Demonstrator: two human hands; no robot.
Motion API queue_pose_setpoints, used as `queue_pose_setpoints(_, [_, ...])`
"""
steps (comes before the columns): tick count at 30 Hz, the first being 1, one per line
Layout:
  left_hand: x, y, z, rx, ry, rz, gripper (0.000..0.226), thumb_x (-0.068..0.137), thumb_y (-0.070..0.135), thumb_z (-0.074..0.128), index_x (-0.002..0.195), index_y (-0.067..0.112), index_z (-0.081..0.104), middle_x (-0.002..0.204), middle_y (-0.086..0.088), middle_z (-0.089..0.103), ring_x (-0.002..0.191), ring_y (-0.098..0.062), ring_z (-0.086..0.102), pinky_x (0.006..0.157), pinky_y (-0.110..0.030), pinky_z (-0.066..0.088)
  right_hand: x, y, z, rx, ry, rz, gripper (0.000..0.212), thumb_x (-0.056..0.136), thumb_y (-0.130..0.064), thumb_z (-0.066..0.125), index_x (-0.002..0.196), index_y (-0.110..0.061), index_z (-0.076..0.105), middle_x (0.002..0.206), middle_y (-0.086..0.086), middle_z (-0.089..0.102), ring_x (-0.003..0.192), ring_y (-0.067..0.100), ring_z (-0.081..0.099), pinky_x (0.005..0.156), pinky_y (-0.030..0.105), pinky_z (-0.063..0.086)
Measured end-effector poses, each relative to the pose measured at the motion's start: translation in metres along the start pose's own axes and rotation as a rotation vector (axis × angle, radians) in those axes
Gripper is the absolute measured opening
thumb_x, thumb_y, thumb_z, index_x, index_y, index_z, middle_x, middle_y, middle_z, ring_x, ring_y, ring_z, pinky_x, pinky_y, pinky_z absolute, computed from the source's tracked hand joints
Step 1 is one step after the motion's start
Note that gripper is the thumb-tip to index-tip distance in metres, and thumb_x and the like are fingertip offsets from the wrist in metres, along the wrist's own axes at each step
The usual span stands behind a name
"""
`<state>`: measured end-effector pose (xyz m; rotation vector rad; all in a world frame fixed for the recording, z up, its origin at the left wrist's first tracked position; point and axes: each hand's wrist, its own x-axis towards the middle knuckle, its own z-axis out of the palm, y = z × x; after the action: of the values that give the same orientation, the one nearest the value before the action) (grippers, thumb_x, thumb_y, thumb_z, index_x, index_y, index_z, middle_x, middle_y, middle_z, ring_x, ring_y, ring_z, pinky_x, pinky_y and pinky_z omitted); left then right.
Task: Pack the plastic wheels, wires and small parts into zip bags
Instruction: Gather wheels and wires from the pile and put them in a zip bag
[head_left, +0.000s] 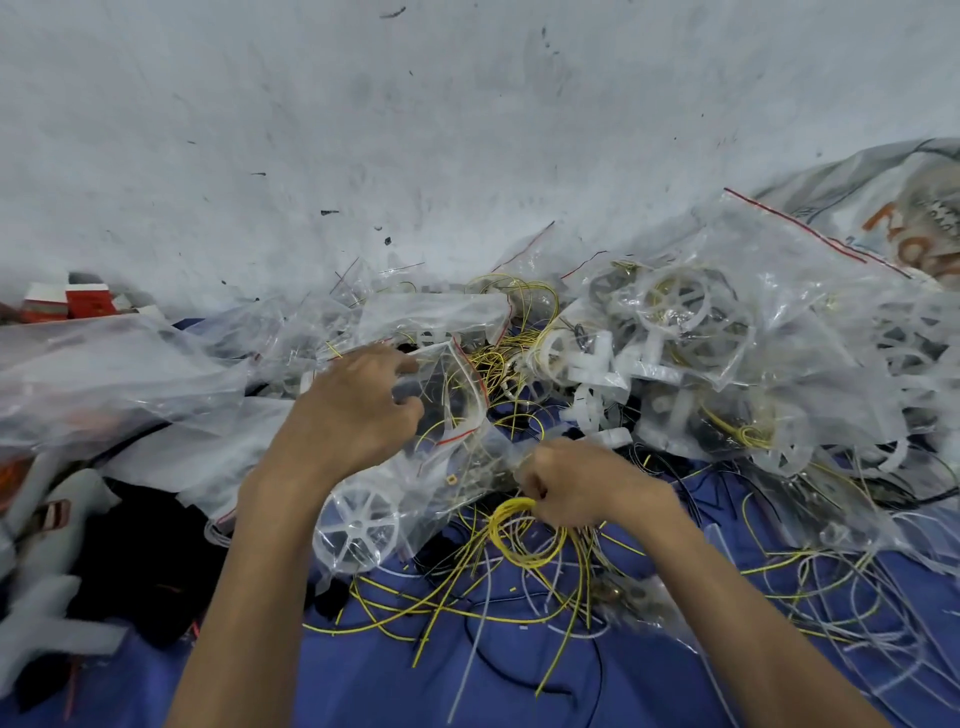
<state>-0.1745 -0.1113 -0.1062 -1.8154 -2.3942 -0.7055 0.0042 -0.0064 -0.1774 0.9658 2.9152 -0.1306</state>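
left hand (353, 415) sits just left of the frame's centre, fingers curled onto the mouth of a clear zip bag (421, 493) with a red seal strip, gripping it. a white plastic wheel (357, 525) lies inside that bag, below the hand. right hand (582, 488), just right of centre, is closed in a fist round a yellow wire coil (503, 512), close beside the bag's mouth. loose wires (467, 613), yellow, white and black, sprawl over the blue surface (519, 686) in the lower middle and lower right. a heap of filled bags (675, 332) holding white wheels and yellow wires fills the middle right. red and white boxes (67, 301) stand at the far left edge, against a white wall (415, 130).
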Motion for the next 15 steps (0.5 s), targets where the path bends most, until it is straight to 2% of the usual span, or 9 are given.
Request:
queue_pose_setpoints(2, [0.0, -0.002, -0.001, -0.006, -0.016, 0.014, 0.042, 0.087, 0.019, 0.051, 0.128, 0.022, 0.053, 0.142, 0.003, 0.045, 0.131, -0.017, 0.036, 0.102, -0.029, 0.029, -0.004, 0.008, -0.012, 0.071, 0.102, 0.036, 0.009, 0.084, -0.019, 0.059, 0.077, -0.015, 0.056, 0.081, 0.003, 0.06, 0.079, 0.023, 0.06, 0.063, 0.029, 0.044])
queue_pose_setpoints(4, [0.0, -0.003, -0.002, -0.012, -0.037, 0.031, 0.041, 0.087, 0.018, 0.05, 0.127, 0.026, 0.054, 0.142, 0.004, 0.045, 0.132, -0.017, 0.036, 0.103, -0.03, 0.029, -0.011, 0.016, -0.026, 0.172, 0.202, 0.044, 0.01, 0.086, -0.027, 0.062, 0.079, -0.024, 0.055, 0.08, 0.0, 0.061, 0.075, 0.02, 0.059, 0.065, 0.03, 0.047])
queue_pose_setpoints(6, [-0.001, -0.004, -0.002, -0.041, -0.057, 0.073, 0.039, 0.087, 0.016, 0.048, 0.119, 0.034, 0.058, 0.138, 0.006, 0.048, 0.13, -0.017, 0.039, 0.101, -0.032, 0.03, -0.02, 0.019, -0.04, 0.34, 0.299, -0.012, 0.008, 0.088, -0.023, 0.062, 0.083, -0.017, 0.06, 0.072, 0.0, 0.064, 0.065, 0.017, 0.058, 0.062, 0.03, 0.047])
queue_pose_setpoints(8, [-0.002, -0.001, -0.003, -0.086, -0.075, 0.108, 0.038, 0.086, 0.011, 0.046, 0.099, 0.043, 0.062, 0.13, 0.008, 0.053, 0.124, -0.017, 0.044, 0.098, -0.032, 0.033, -0.028, 0.017, -0.05, 0.479, 0.394, -0.093, 0.007, 0.089, -0.015, 0.061, 0.083, -0.011, 0.062, 0.066, 0.003, 0.065, 0.058, 0.017, 0.059, 0.059, 0.027, 0.045])
queue_pose_setpoints(11, [-0.004, 0.004, -0.003, -0.051, -0.061, 0.107, 0.049, 0.08, 0.004, 0.043, 0.068, 0.048, 0.06, 0.128, 0.01, 0.054, 0.121, -0.015, 0.046, 0.097, -0.03, 0.037, -0.033, 0.013, -0.06, 0.548, 0.507, -0.128, 0.006, 0.088, -0.013, 0.062, 0.087, -0.014, 0.067, 0.069, -0.002, 0.064, 0.062, 0.011, 0.059, 0.061, 0.02, 0.045])
queue_pose_setpoints(13, [-0.004, 0.007, -0.001, 0.004, -0.059, 0.087, 0.047, 0.079, 0.004, 0.043, 0.065, 0.044, 0.063, 0.131, 0.011, 0.053, 0.121, -0.014, 0.046, 0.091, -0.028, 0.037, -0.034, 0.011, -0.064, 0.543, 0.588, -0.129, 0.013, 0.089, -0.014, 0.06, 0.096, -0.01, 0.07, 0.082, -0.006, 0.063, 0.072, 0.006, 0.059, 0.067, 0.013, 0.043])
queue_pose_setpoints(15, [-0.003, 0.008, 0.003, 0.003, -0.081, 0.078, 0.039, 0.084, 0.007, 0.042, 0.066, 0.036, 0.061, 0.125, 0.009, 0.057, 0.117, -0.016, 0.048, 0.086, -0.028, 0.037, -0.037, 0.009, -0.066, 0.561, 0.657, -0.147, 0.015, 0.09, -0.015, 0.059, 0.1, -0.01, 0.07, 0.09, -0.005, 0.064, 0.079, 0.002, 0.057, 0.07, 0.011, 0.039])
